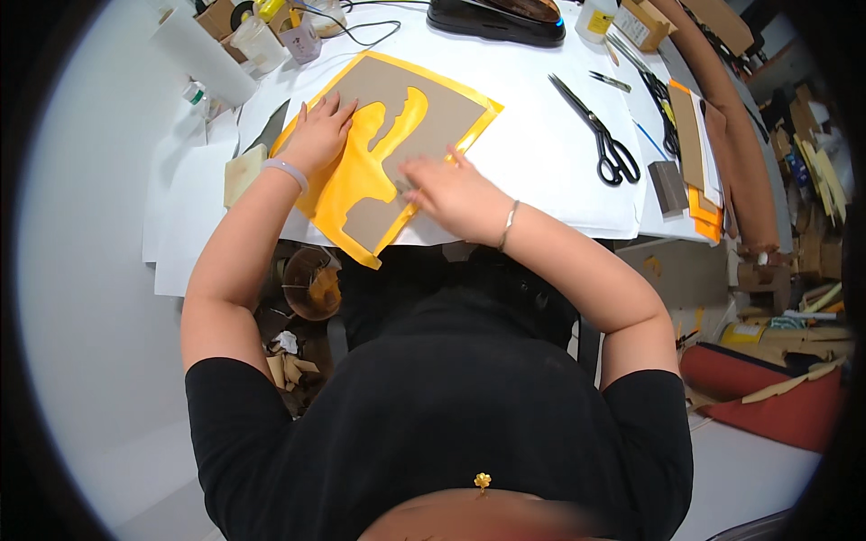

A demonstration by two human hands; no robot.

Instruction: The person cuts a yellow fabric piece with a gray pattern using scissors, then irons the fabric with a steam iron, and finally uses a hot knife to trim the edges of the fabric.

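White-covered surface [541, 126], pale wall beyond its left side; grey-brown panel [442, 108] with yellow margins is the landmark for all positions. Panel lies between the hands, long axis slanting from far right to near left; its nearest corner juts past the surface's near edge. Yellow sheet [356, 180] covers much of the panel's left half, with a curved, notched arm reaching toward the far edge.

Left hand [323, 133]: at the panel's left edge, fingers spread flat over the yellow sheet, so nearer to the sheet's wide part. Right hand [458, 194]: at the panel's right edge, fingers partly apart but blurred; contact or pinch cannot be told.

Appearance: sheet smooth, bright, slightly glossy, with irregular cut-like outlines; panel matte, grey-brown showing through the gaps.

Outward: beige block [242, 175] just beside the panel's left corner. Black-handled scissors [593, 124] well apart to its right, blades pointing away from the wearer; dark grey block [668, 187] farther right. Black device [496, 27] beyond the panel's far edge; white paper roll [206, 61] to its far left
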